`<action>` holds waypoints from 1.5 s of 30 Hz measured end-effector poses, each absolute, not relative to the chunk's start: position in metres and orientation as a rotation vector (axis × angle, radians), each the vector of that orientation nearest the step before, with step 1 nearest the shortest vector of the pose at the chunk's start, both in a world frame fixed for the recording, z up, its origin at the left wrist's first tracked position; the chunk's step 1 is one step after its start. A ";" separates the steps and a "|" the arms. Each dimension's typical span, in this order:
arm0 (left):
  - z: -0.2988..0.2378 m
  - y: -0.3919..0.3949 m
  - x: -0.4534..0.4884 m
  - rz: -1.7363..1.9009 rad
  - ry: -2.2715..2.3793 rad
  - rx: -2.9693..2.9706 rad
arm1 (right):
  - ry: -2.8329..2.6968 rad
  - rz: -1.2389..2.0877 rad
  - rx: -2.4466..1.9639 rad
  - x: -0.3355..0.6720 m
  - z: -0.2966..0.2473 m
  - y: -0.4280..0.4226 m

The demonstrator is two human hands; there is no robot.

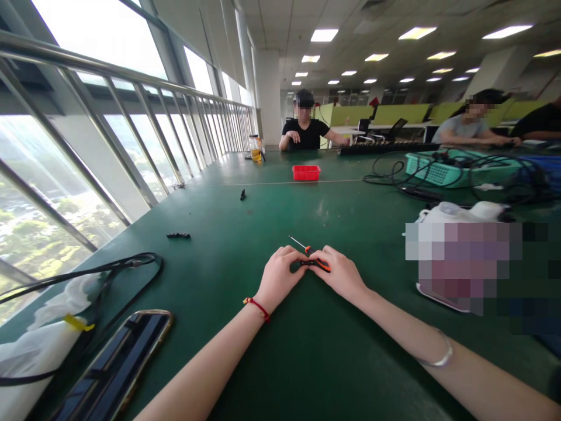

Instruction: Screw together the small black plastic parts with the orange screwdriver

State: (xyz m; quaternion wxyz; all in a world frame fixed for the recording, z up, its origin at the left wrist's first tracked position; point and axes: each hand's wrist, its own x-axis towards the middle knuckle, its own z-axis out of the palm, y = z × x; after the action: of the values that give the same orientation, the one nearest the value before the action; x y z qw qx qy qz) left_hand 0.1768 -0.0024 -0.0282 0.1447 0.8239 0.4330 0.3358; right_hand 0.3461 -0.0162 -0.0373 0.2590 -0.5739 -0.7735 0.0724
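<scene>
My left hand (283, 272) pinches a small black part (308, 263) between thumb and fingertips, just above the green table. My right hand (339, 270) is closed, its fingertips meeting the same part. A screwdriver (308, 249) with an orange and black handle also sits in my right hand, its thin metal shaft pointing up and left. Fingers cover some of the handle and part, so the part's exact kind cannot be made out. Farther left on the table lie two similar small black pieces, one nearer (178, 235) and one farther (242, 195).
A phone (118, 362), black cables (153, 263) and a white plastic-wrapped object (44, 351) lie left. Ahead stands a red tray (305, 173). A teal basket (464, 169) with cables and a partly blurred white object (456, 213) are right. Other people sit across the table.
</scene>
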 end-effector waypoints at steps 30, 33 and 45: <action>-0.022 -0.002 0.169 0.748 1.079 3.096 | -2.136 0.230 -1.505 0.347 -0.037 -0.016; -0.023 -0.001 0.168 0.766 1.095 3.016 | -2.130 0.232 -1.509 0.347 -0.037 -0.015; -0.023 0.000 0.168 0.897 1.058 2.691 | -2.135 0.213 -1.513 0.348 -0.037 -0.015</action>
State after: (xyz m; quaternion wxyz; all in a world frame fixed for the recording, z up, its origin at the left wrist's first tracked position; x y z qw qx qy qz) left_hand 0.1678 -0.0002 -0.0232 0.0570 0.8874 0.3489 0.2958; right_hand 0.3477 -0.0154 -0.0369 0.2551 -0.5572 -0.7863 0.0784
